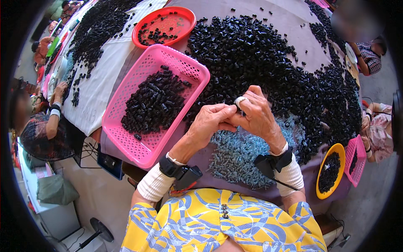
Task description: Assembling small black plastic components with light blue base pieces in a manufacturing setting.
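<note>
My left hand [210, 121] and my right hand [257, 114] meet over the table, thumbs and fingertips pinched close together. A small black plastic part [240, 111] shows under the curled fingers of my right hand, which has a white wrap on one finger. What the left fingertips pinch is hidden. Below the hands lies a heap of small bluish metal springs [239, 161]. Just beyond them spreads a large heap of small black plastic parts [239, 63]. On the left a pink perforated basket [112, 122] holds a pile of black pieces [153, 98].
A red round tray [184, 22] with scattered black parts stands behind the basket. At the right edge are a yellow bowl [341, 156] and a smaller pink basket [357, 168]. Other people sit along the left [40, 122] and right [380, 128] sides.
</note>
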Demonstrator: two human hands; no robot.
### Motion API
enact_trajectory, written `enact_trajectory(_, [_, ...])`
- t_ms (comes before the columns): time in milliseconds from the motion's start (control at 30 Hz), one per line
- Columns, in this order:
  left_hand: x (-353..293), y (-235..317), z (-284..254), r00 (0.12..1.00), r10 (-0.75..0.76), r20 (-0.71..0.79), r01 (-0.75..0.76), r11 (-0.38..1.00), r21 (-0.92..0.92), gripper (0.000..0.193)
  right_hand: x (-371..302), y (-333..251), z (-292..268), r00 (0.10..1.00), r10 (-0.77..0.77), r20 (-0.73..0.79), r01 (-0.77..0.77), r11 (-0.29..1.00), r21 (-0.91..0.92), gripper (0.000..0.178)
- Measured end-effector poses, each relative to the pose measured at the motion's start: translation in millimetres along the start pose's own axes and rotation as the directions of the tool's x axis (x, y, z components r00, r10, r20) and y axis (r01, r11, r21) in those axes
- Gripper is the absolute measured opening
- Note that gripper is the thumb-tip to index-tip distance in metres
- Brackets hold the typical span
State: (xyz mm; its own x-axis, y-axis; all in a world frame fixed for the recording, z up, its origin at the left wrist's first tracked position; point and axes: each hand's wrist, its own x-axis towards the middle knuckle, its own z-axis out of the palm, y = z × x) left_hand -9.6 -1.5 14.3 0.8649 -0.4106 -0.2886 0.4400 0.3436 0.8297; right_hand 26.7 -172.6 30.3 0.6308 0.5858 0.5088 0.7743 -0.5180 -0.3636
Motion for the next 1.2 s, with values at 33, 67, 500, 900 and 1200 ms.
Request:
enact_trajectory(33, [-2,2,1,1.000,0.000,0.000,0.000,1.000,0.001,0.034,2,-1,-3,1.000,0.000,-0.001,0.000,1.000,0.000,0.023])
enact_trajectory(67, [-4,4,3,0.999,0.023,-0.030,-0.024,0.999,-0.035,0.031,6,-3,-9,0.999,0.010,0.038,-0.010,1.000,0.010,0.023])
enact_trajectory(500, [-37,24,-32,0.893,0.287,-0.348,-0.412,0.833,-0.370,0.040,-29,35,-22,0.922,0.347,0.174,-0.327,0.936,-0.132,0.010])
enact_trajectory(900, [-15,12,-11,0.960,0.125,-0.251,-0.164,0.976,-0.142,0.021,-17,39,18,0.947,0.243,0.211,-0.198,0.957,-0.213,0.010])
enact_trajectory(1200, [-6,5,-7,0.967,0.091,-0.240,-0.107,0.993,-0.055,0.021,-11,40,20,0.873,0.367,0.321,-0.252,0.903,-0.347,0.010])
